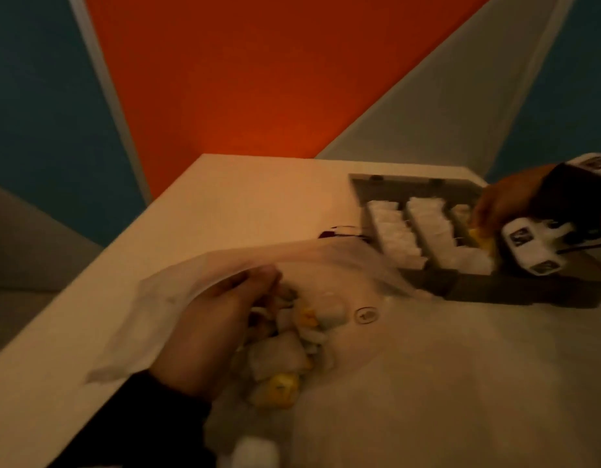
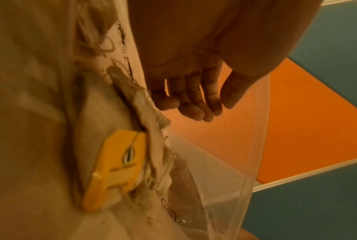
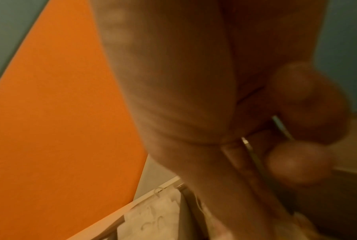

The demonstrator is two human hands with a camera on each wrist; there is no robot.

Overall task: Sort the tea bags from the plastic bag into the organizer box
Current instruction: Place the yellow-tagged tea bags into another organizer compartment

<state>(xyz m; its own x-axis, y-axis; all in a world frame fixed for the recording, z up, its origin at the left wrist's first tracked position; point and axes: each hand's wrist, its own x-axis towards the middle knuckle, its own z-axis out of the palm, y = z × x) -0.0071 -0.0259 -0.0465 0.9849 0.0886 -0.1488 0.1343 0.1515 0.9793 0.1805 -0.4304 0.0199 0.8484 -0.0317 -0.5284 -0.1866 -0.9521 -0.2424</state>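
I'd say I'm well past halfway: the organizer box (image 1: 461, 285) at the far right of the surface (image 1: 225, 204) has two rows packed with white tea bags (image 1: 397, 234), and my right hand (image 1: 505, 204) is down in the third, rightmost row over a yellow-tagged one – its grip is too blurred to call. A loose heap of tea bags (image 1: 285, 346) is left inside the clear plastic bag (image 1: 177, 292) near me – white pouches, stringy, some with yellow tags (image 2: 116, 168). My left hand (image 2: 190, 97) sits inside the bag mouth, fingers relaxed and holding nothing, lifting the film open
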